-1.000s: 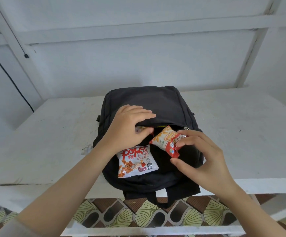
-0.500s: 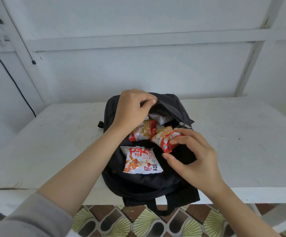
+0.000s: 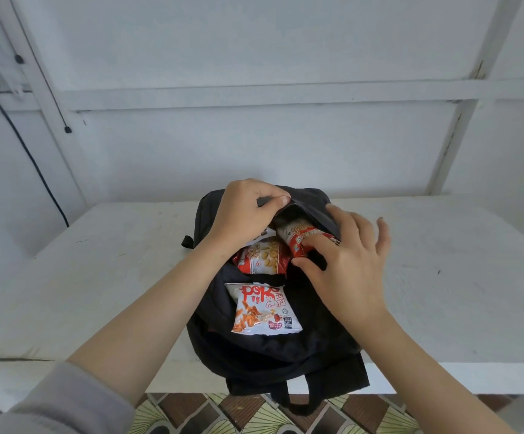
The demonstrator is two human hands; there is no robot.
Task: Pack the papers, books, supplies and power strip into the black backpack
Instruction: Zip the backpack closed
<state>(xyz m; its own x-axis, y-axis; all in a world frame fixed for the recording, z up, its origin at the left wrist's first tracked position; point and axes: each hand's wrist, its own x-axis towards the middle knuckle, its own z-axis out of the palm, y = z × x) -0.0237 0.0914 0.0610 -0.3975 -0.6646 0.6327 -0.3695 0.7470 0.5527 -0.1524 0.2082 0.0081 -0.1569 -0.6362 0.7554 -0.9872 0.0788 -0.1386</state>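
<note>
1. Three snack packets show at the black backpack [image 3: 273, 349], which lies flat on the white table [image 3: 442, 277] with its near end hanging over the table's front edge.
2. The left hand [image 3: 241, 214] pinches the upper flap of the backpack's opening between thumb and fingers and holds it lifted.
3. The right hand [image 3: 345, 264] presses a red-and-white snack packet [image 3: 301, 236] into the opening; thumb and forefinger grip it while the other fingers spread wide.
4. A second red-and-white packet [image 3: 262, 258] sits in the opening just under the left wrist, touching the first.
5. A white packet with red lettering [image 3: 262, 308] lies face up on the backpack's front, nearer the person, apart from both hands.
6. A black cable [image 3: 25, 145] runs down the wall at the left.
</note>
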